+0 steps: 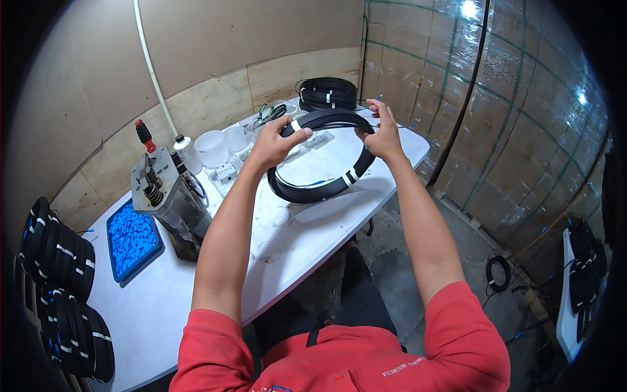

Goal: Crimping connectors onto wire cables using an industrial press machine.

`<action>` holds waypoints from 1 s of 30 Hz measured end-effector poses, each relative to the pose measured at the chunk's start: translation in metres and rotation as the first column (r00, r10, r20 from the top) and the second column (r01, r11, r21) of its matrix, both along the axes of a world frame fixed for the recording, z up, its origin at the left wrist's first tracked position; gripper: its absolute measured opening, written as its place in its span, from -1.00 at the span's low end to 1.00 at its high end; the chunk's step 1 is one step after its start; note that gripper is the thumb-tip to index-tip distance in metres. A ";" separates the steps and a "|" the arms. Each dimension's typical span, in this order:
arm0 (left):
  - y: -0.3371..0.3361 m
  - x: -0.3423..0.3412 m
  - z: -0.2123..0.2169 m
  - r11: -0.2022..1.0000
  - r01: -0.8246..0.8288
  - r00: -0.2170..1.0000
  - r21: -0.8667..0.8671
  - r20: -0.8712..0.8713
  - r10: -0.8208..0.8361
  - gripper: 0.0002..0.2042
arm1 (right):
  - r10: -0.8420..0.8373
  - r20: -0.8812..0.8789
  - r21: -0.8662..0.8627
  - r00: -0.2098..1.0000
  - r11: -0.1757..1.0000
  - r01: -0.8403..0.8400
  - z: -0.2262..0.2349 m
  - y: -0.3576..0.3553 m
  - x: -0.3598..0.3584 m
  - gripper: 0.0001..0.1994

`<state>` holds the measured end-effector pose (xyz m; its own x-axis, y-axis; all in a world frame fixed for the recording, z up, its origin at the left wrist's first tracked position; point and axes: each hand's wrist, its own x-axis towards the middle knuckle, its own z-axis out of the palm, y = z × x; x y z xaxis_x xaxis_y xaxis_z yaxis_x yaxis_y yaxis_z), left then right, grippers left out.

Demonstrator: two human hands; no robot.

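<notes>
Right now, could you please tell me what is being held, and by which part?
A black cable coil: the left hand grips its upper left beside a white band; the right hand touches its upper right, its hold unclear.

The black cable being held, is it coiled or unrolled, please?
Coiled: the black cable forms a ring, with white bands around it.
</notes>
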<state>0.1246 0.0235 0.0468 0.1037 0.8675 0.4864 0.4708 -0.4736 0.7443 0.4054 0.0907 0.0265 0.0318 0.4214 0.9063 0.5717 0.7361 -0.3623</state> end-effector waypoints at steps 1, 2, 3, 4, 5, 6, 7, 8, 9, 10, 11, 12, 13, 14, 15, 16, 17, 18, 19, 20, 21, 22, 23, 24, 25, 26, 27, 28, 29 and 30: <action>0.000 0.001 0.000 1.000 0.001 1.000 0.000 0.000 -0.001 -0.48 | -0.001 0.000 0.000 1.000 1.000 0.001 -0.004 0.005 0.003 -0.64; 0.000 0.002 0.000 1.000 0.012 1.000 0.006 -0.017 -0.012 -0.49 | 0.224 -0.002 -0.216 0.975 0.951 -0.219 -0.007 0.010 0.010 -0.69; 0.000 0.003 0.001 1.000 0.025 0.999 0.012 -0.034 -0.024 -0.49 | 0.432 -0.053 -0.416 0.901 0.810 -0.413 -0.010 0.014 0.017 -0.73; 0.002 0.001 -0.002 1.000 0.027 1.000 0.002 -0.015 -0.027 -0.48 | 0.497 -0.115 -0.541 0.860 0.695 -0.474 -0.009 0.017 0.017 -0.78; 0.005 -0.002 -0.004 1.000 0.025 1.000 0.002 -0.016 -0.025 -0.48 | 0.500 -0.115 -0.540 0.859 0.694 -0.476 -0.011 0.017 0.017 -0.78; 0.007 -0.004 -0.006 0.998 0.049 0.998 0.026 -0.026 -0.048 -0.48 | 0.475 -0.115 -0.508 0.873 0.727 -0.462 -0.014 0.017 0.017 -0.82; 0.011 -0.010 -0.010 0.996 0.068 0.997 0.049 -0.038 -0.066 -0.48 | 0.454 -0.117 -0.473 0.883 0.756 -0.451 -0.013 0.014 0.013 -0.85; 0.016 -0.016 -0.016 0.996 0.063 0.997 0.055 -0.041 -0.061 -0.48 | 0.459 -0.117 -0.468 0.881 0.757 -0.457 -0.013 0.016 0.013 -0.85; 0.019 -0.021 -0.024 0.975 0.218 0.965 0.033 0.143 -0.221 -0.43 | 0.435 -0.166 -0.524 0.885 0.721 -0.453 -0.012 0.017 0.015 -0.89; 0.023 -0.026 -0.032 0.927 0.374 0.872 0.040 0.324 -0.366 -0.37 | 0.404 -0.212 -0.579 0.890 0.682 -0.447 -0.012 0.019 0.020 -0.93; 0.022 -0.033 -0.038 0.928 0.369 0.875 0.042 0.321 -0.363 -0.37 | 0.409 -0.212 -0.576 0.887 0.681 -0.452 -0.008 0.017 0.021 -0.93; 0.019 -0.040 -0.045 0.920 0.383 0.864 -0.085 0.385 -0.324 -0.31 | 0.411 -0.373 -0.616 0.832 0.561 -0.553 -0.004 0.015 0.023 -0.98; 0.012 -0.039 -0.046 0.890 0.406 0.849 -0.207 0.445 -0.284 -0.25 | 0.379 -0.523 -0.627 0.764 0.436 -0.646 0.001 0.012 0.026 -0.97; 0.004 -0.033 -0.045 0.886 0.409 0.831 -0.219 0.490 -0.263 -0.20 | 0.355 -0.526 -0.650 0.773 0.420 -0.634 0.005 0.008 0.028 -0.91; 0.004 -0.033 -0.044 0.885 0.411 0.831 -0.219 0.489 -0.265 -0.20 | 0.353 -0.526 -0.649 0.774 0.421 -0.633 0.008 0.005 0.030 -0.91; 0.001 -0.035 -0.041 0.906 0.366 0.859 -0.214 0.453 -0.239 -0.20 | 0.335 -0.561 -0.658 0.757 0.374 -0.654 0.011 0.002 0.030 -0.91; -0.002 -0.037 -0.040 0.924 0.320 0.884 -0.209 0.417 -0.211 -0.20 | 0.315 -0.595 -0.664 0.739 0.325 -0.673 0.014 -0.001 0.030 -0.91; -0.001 -0.037 -0.037 0.938 0.284 0.887 -0.197 0.426 -0.179 -0.20 | 0.302 -0.605 -0.663 0.737 0.321 -0.676 0.016 -0.004 0.027 -0.94; 0.000 -0.038 -0.033 0.939 0.282 0.887 -0.199 0.428 -0.175 -0.20 | 0.302 -0.605 -0.665 0.737 0.318 -0.676 0.018 -0.006 0.026 -0.94; 0.001 -0.039 -0.029 0.970 0.190 0.921 -0.154 0.369 -0.122 -0.23 | 0.295 -0.623 -0.657 0.725 0.305 -0.689 0.019 -0.008 0.026 -0.94; 0.001 -0.041 -0.026 0.990 0.098 0.948 -0.104 0.312 -0.062 -0.27 | 0.288 -0.640 -0.650 0.712 0.292 -0.702 0.020 -0.010 0.025 -0.95; 0.001 -0.041 -0.021 0.990 0.088 0.961 -0.111 0.271 -0.056 -0.25 | 0.284 -0.641 -0.652 0.713 0.290 -0.701 0.020 -0.011 0.025 -0.95; -0.001 -0.041 -0.019 0.989 0.090 0.961 -0.115 0.272 -0.056 -0.25 | 0.257 -0.648 -0.663 0.717 0.271 -0.698 0.020 -0.012 0.024 -0.93; -0.004 -0.041 -0.017 0.988 0.067 0.974 -0.138 0.222 -0.035 -0.23 | 0.231 -0.655 -0.674 0.719 0.251 -0.694 0.019 -0.013 0.024 -0.90; -0.007 -0.043 -0.014 0.987 0.039 0.985 -0.159 0.171 -0.011 -0.21 | 0.231 -0.655 -0.675 0.719 0.248 -0.695 0.018 -0.012 0.023 -0.90; -0.003 -0.048 -0.017 0.985 0.056 0.991 -0.165 0.128 -0.035 -0.17 | 0.213 -0.649 -0.699 0.731 0.214 -0.683 0.017 -0.011 0.023 -0.86; -0.004 -0.051 -0.019 0.985 0.054 0.991 -0.166 0.128 -0.033 -0.17 | 0.195 -0.641 -0.721 0.742 0.180 -0.669 0.016 -0.011 0.023 -0.81; -0.006 -0.050 -0.019 0.978 0.054 0.996 -0.204 0.087 -0.037 -0.15 | 0.194 -0.640 -0.722 0.743 0.179 -0.668 0.013 -0.010 0.024 -0.81; -0.007 -0.050 -0.020 0.969 0.052 0.998 -0.240 0.046 -0.043 -0.12 | 0.184 -0.632 -0.738 0.753 0.152 -0.657 0.009 -0.009 0.024 -0.77; -0.010 -0.051 -0.021 0.969 0.053 0.998 -0.241 0.047 -0.043 -0.12 | 0.174 -0.624 -0.753 0.762 0.125 -0.646 0.006 -0.009 0.025 -0.73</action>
